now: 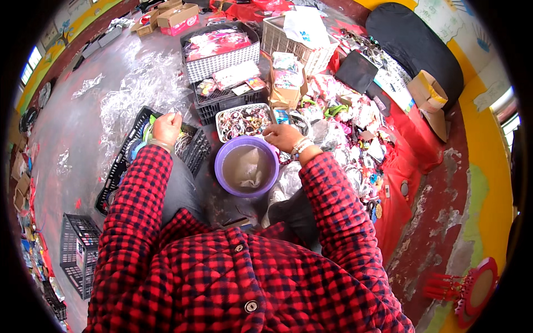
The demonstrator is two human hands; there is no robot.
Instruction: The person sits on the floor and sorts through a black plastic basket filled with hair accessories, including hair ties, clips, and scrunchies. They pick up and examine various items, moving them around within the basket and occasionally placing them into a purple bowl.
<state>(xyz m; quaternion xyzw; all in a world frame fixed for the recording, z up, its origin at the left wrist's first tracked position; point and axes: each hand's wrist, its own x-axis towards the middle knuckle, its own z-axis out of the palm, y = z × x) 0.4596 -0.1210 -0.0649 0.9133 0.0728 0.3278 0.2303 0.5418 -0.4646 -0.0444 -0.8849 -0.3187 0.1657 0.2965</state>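
My left hand (167, 129) is closed over a black plastic crate (191, 152) that holds coiled bands and a bit of green. What its fingers grip, if anything, is too small to make out. My right hand (283, 137), a bracelet on its wrist, is closed just past the far right rim of a purple basin (217, 169). Its curled fingertips are near a white basket (224, 135) full of small, colourful loops that look like hair ties; anything between them is hidden. Murky water fills the basin, with a pale cloth or bag (249, 166) in it.
Beyond the white basket stand a black crate (206, 114), a grey basket (222, 68) and a cardboard box (285, 99) of packets. Loose goods and plastic bags (327, 133) heap on the right over red sheeting (408, 150). Another black crate (69, 244) stands at lower left.
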